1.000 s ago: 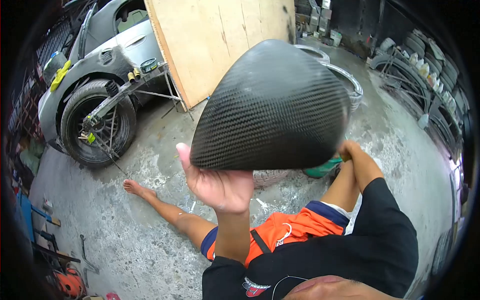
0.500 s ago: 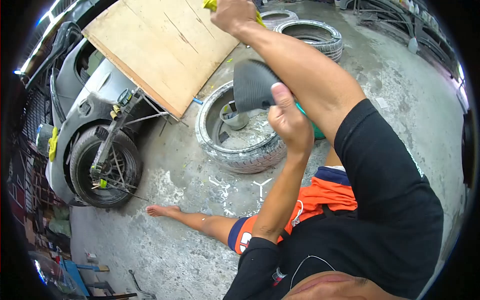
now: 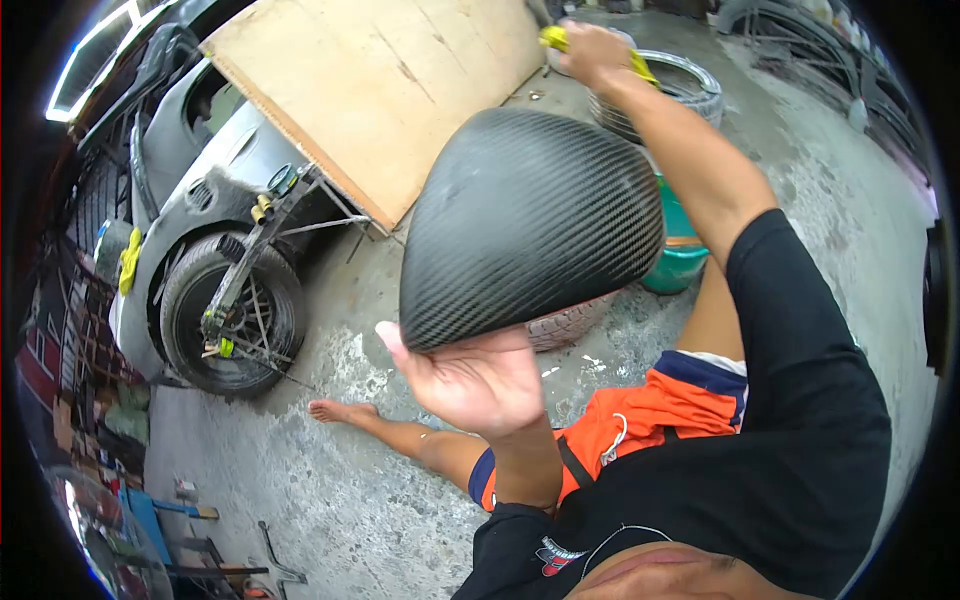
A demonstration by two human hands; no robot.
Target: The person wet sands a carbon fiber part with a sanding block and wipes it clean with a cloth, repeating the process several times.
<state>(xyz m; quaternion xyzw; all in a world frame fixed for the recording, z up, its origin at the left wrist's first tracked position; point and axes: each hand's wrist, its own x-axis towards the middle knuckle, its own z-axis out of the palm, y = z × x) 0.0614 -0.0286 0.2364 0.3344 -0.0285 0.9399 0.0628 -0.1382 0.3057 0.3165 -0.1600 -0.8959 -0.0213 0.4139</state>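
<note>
A glossy black carbon-fibre shell (image 3: pixel 530 215) with a woven pattern fills the middle of the view, its curved outer face towards the camera. My left hand (image 3: pixel 475 385) holds it from below, palm up, thumb at its lower left corner and the other fingers hidden behind it. Farther up, my right hand (image 3: pixel 597 55) is closed round a yellow cloth (image 3: pixel 642 68), apart from the shell. Behind the shell's right edge stands a green bucket (image 3: pixel 677 265).
A large wooden board (image 3: pixel 370 90) leans beyond the shell. At the left is a car body (image 3: pixel 215 160) with a wheel (image 3: pixel 230 315). One tire (image 3: pixel 570 322) lies mostly hidden under the shell; more tires (image 3: pixel 690 85) lie behind. My bare foot (image 3: pixel 340 410) rests on the floor.
The shell has turned from a narrow side view to show its broad outer face, and is lower. My left hand has rotated palm up beneath it. My right hand has moved right and slightly down.
</note>
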